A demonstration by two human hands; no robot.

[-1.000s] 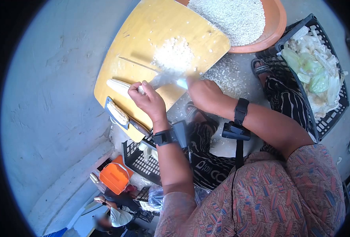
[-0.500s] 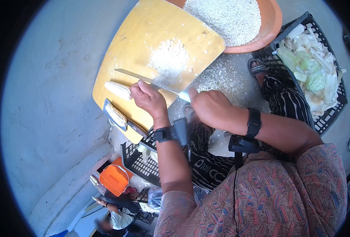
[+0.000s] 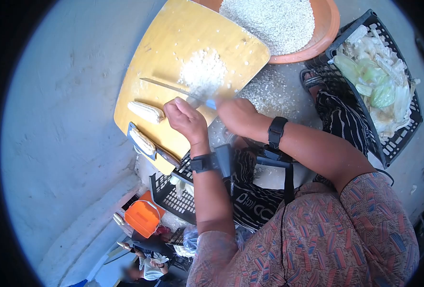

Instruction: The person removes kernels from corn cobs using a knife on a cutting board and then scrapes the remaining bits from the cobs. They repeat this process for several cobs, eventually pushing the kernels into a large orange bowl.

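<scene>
My right hand (image 3: 235,114) is closed around the pale blue handle of a long knife (image 3: 166,86), its thin blade pointing left above the yellow board (image 3: 164,48). My left hand (image 3: 185,119) is curled just below the blade; anything inside its fingers is hidden from me. Beside its knuckles lies a white corn cob (image 3: 146,112) on the board. Further down, a second cob (image 3: 141,142) rests on the blade of a dark-handled cleaver (image 3: 168,156). A heap of white corn kernels (image 3: 203,69) sits on the board beyond the knife.
An orange tub (image 3: 327,36) of white kernels stands beyond the board. On the right, a black crate (image 3: 403,136) holds husks and bare cobs. Below the board are another black crate (image 3: 173,200) and an orange bucket (image 3: 142,217). Another person (image 3: 150,269) sits at the lower left.
My right hand and the knife handle have shifted left and slightly up. My left hand has moved a little right, away from the cob lying on the board.
</scene>
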